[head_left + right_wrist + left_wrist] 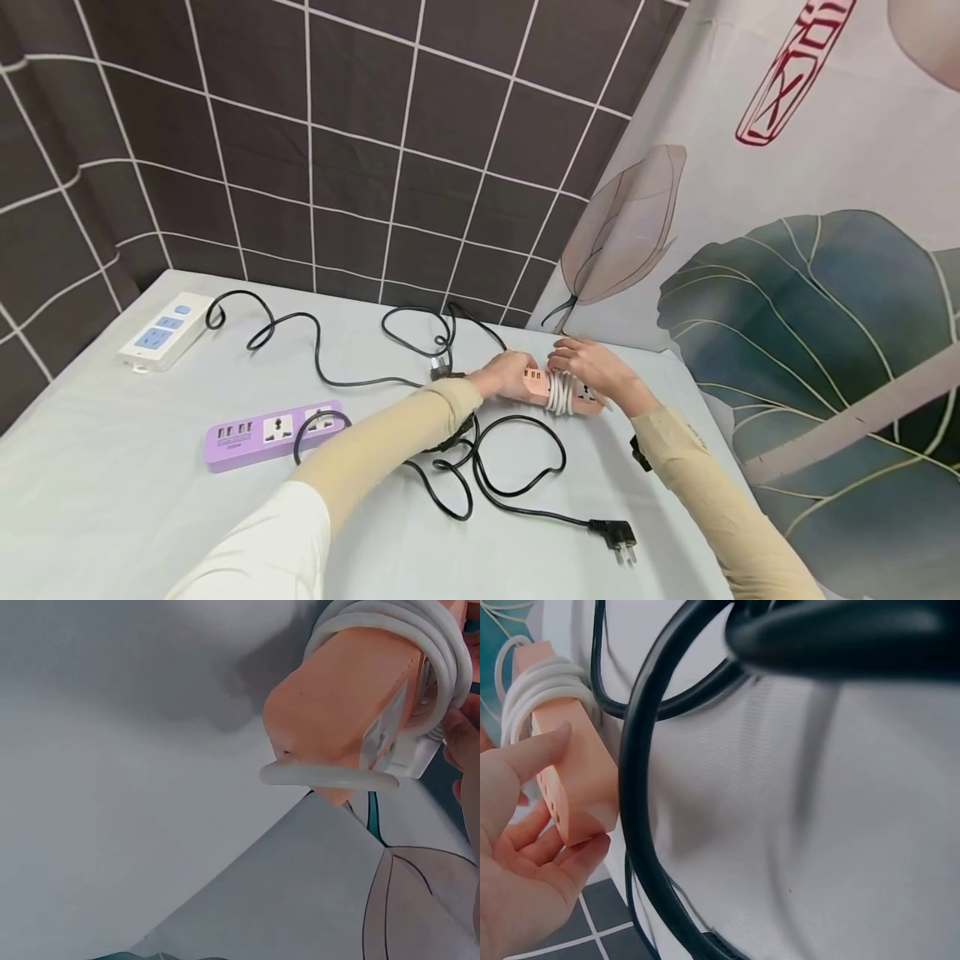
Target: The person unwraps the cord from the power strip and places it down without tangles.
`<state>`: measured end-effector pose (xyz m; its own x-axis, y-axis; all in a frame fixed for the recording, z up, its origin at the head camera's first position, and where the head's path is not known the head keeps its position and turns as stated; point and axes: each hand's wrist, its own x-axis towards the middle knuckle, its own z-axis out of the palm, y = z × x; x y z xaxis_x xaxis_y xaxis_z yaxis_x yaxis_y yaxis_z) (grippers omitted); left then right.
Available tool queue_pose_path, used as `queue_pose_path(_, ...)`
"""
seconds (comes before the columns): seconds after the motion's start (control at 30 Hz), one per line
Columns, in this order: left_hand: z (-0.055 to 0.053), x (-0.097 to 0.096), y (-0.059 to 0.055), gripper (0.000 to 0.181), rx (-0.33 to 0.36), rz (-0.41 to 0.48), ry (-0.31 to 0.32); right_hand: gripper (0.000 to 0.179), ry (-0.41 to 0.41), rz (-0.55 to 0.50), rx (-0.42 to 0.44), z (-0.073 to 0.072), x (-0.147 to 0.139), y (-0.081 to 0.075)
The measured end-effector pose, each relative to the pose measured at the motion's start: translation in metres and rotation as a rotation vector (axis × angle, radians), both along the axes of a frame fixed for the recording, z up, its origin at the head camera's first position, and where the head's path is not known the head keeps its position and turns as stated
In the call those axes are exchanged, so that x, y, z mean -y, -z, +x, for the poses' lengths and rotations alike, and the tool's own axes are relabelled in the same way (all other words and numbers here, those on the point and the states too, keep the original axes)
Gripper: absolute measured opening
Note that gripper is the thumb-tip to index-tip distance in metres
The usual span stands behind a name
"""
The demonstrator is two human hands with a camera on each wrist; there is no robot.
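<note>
A peach power strip (536, 387) is held over the right part of the table, with a white cord (559, 394) wound several times round its middle. My left hand (508, 375) grips the socket-free end, thumb on one face and fingers beneath, as the left wrist view shows. At the wound cord, my right hand (596, 371) pinches the white cord with its thumb and fingers. A white plug (414, 756) shows beside the thumb in the right wrist view. Near the strip's far end, a short stretch of cord sticks out across it.
A purple power strip (251, 437) lies left of my left forearm, and a white power strip (176, 327) sits at the table's back left. Tangled black cords (517, 493) run under that forearm. One black plug (619, 533) lies near the front right.
</note>
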<state>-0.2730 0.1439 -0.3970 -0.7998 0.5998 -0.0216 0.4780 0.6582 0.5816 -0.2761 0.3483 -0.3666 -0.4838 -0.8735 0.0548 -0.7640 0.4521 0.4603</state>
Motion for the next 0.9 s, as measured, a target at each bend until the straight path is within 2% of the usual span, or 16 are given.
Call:
queue_pose_path(0.17,0.000,-0.001,0.005,0.046,-0.012,-0.003,-0.007,0.021,-0.002,-0.047,0.046,0.002,-0.003,0.001)
queue_pose_path(0.3,0.000,-0.001,0.008,0.046,0.010,0.003,-0.019,0.018,-0.021,-0.096,0.049,0.003,-0.003,0.001)
queue_pose_path(0.53,0.000,-0.002,0.010,0.051,0.001,0.003,-0.004,0.030,-0.030,-0.118,0.082,0.010,-0.001,-0.004)
queue_pose_path(0.77,0.000,-0.003,0.012,0.056,-0.015,0.026,-0.013,0.014,-0.023,-0.152,0.116,0.019,0.000,-0.012)
queue_pose_path(0.9,0.001,-0.003,0.012,0.055,-0.035,0.024,-0.031,0.016,-0.052,-0.147,0.104,0.025,0.001,-0.015)
